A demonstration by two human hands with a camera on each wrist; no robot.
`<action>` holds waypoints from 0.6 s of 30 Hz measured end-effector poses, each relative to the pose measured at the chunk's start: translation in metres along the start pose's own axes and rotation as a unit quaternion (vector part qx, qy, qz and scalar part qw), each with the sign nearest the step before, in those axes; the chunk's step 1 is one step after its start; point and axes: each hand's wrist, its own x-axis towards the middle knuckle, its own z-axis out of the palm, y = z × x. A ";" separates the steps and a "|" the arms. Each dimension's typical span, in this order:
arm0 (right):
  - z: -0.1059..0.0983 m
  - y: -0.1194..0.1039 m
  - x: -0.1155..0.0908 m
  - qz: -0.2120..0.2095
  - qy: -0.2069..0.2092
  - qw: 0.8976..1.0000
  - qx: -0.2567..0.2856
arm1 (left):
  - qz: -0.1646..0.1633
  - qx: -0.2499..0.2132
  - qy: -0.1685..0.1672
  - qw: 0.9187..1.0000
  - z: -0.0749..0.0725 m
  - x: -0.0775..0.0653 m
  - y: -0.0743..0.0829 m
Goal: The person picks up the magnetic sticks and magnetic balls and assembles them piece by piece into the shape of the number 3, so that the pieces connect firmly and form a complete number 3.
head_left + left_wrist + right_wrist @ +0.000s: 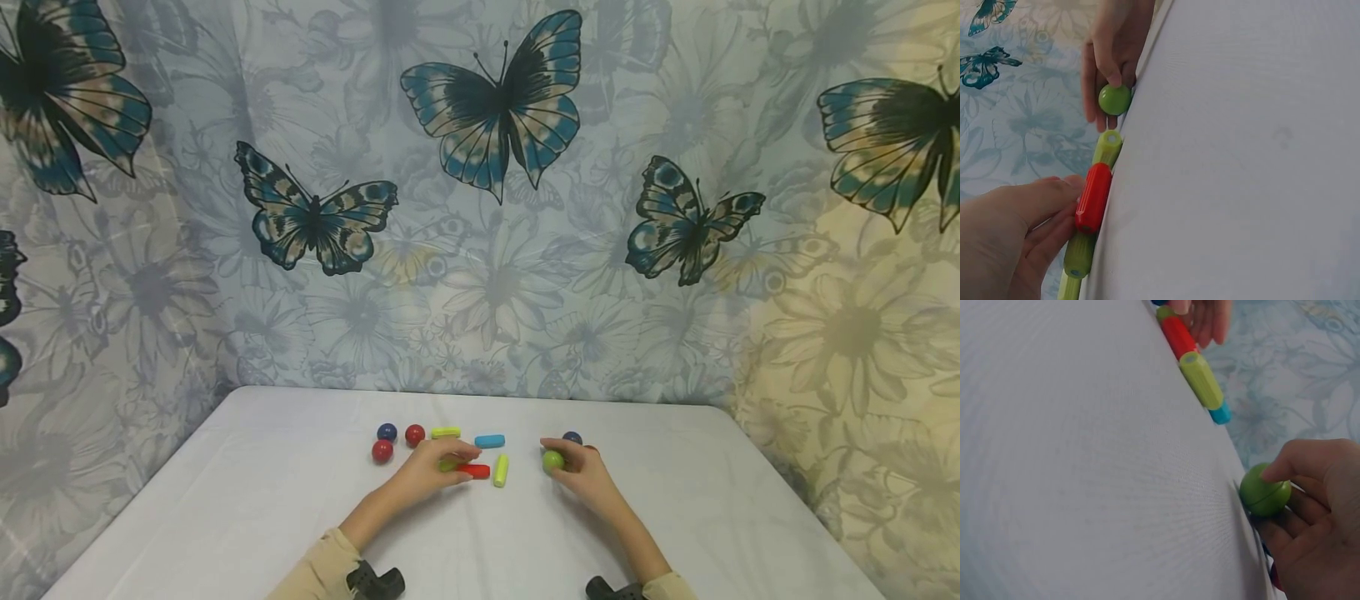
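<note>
My right hand holds a green ball between thumb and fingers, low at the tabletop. Just behind that hand sits a dark blue ball, partly covered by it. On the other side, my left hand reaches over a red ridged stick, its thumb close along one side and its fingers spread beyond. A green stick lies at the red one's left end, partly hidden by the hand. To the right of the red stick lies a yellow-green stick, with a blue stick farther back.
Left of my left hand are two red balls, one at the back and one nearer, beside a dark blue ball. Another yellow-green stick lies behind the hand. A butterfly-printed cloth hangs behind the white table.
</note>
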 end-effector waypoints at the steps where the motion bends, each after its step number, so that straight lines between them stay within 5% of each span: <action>1: 0.000 0.000 0.000 -0.001 -0.002 1.000 0.002 | -0.003 0.000 -0.001 1.000 0.000 0.000 0.000; 18: 0.002 0.006 -0.002 -0.005 -0.002 1.000 0.006 | 0.025 0.082 0.007 0.996 0.005 -0.001 -0.003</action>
